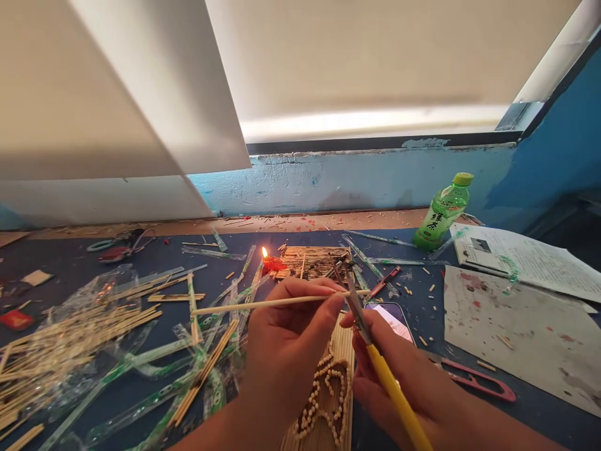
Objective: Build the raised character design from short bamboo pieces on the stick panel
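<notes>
My left hand (293,338) pinches a thin wooden chopstick (263,305) between thumb and fingers, and the stick lies nearly level. In my right hand (394,363) is a pair of yellow-handled shears (392,385), with metal blades pointing up and away. The blades cross the chopstick near its right end; whether they touch it I cannot tell. Beneath my hands lies a panel of joined sticks (345,376) bearing a curving pattern of small pale pieces (307,410). Farther back, a lit red candle (270,263) burns beside a second, darkened stick panel (310,254).
Loose chopsticks (61,344) and clear green-printed wrappers (154,357) cover the left side. A phone (392,319), a pink-handled cutter (483,378), a stained sheet (521,332), an open booklet (539,260) and a green drink bottle (441,216) are at right.
</notes>
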A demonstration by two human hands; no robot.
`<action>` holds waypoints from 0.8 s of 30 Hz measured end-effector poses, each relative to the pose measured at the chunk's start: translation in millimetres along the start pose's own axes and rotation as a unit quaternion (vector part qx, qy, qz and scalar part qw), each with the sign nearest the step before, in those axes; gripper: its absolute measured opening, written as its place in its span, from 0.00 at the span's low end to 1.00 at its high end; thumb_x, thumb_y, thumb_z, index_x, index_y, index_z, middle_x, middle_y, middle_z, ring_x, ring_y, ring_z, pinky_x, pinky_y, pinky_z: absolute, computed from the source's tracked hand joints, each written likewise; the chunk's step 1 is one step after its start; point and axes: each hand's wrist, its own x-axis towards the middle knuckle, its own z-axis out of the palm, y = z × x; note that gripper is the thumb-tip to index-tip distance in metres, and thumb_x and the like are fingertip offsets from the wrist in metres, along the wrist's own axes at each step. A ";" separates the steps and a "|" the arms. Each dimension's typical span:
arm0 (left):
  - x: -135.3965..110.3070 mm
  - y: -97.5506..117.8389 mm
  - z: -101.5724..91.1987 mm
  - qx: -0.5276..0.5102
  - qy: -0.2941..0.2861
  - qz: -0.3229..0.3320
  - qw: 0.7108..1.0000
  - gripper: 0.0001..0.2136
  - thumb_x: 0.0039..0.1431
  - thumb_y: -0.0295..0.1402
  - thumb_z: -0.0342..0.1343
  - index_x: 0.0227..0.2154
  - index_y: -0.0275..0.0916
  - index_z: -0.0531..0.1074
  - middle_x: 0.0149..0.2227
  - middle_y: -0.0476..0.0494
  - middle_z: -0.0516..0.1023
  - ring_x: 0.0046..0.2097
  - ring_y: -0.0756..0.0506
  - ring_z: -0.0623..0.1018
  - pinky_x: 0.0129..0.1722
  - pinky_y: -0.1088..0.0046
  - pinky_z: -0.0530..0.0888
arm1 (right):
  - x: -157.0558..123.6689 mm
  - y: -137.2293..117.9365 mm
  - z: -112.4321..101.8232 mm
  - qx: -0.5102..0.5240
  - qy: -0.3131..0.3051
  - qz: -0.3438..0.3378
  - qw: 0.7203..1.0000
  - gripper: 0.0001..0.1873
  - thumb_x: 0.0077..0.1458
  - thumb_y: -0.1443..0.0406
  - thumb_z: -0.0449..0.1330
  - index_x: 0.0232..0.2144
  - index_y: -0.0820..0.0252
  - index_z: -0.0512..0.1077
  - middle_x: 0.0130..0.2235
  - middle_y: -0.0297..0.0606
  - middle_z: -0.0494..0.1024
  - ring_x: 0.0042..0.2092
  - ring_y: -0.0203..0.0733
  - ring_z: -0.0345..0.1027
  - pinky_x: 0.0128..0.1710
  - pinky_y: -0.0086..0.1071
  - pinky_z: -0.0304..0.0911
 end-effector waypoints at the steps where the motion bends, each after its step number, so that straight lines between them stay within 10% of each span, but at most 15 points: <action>1: -0.5 -1.4 0.9 -0.002 0.001 -0.005 1.000 0.07 0.58 0.24 0.64 0.29 0.42 0.77 0.36 0.51 0.84 0.38 0.49 0.84 0.39 0.74 0.83 | -0.2 1.1 -0.1 -0.011 0.001 -0.008 1.000 0.33 0.60 0.65 0.62 0.62 0.46 0.54 0.31 0.28 0.64 0.28 0.37 0.62 0.25 0.27 0.62; 19: -2.8 -0.3 9.6 -0.009 0.045 -0.014 0.999 0.07 0.52 0.22 0.68 0.24 0.39 0.80 0.31 0.49 0.85 0.34 0.51 0.85 0.34 0.85 0.81 | -1.9 -1.7 2.8 -0.129 0.070 -0.079 0.986 0.34 0.65 0.66 0.55 0.68 0.42 0.48 0.50 0.39 0.74 0.42 0.43 0.74 0.40 0.33 0.72; 24: -4.4 -0.4 10.4 -0.026 0.046 -0.028 0.998 0.07 0.52 0.21 0.68 0.25 0.39 0.81 0.32 0.49 0.86 0.34 0.51 0.85 0.34 0.87 0.80 | -1.0 -1.1 2.6 -0.137 0.068 -0.063 0.986 0.31 0.65 0.67 0.55 0.66 0.47 0.51 0.37 0.33 0.73 0.30 0.39 0.69 0.31 0.31 0.70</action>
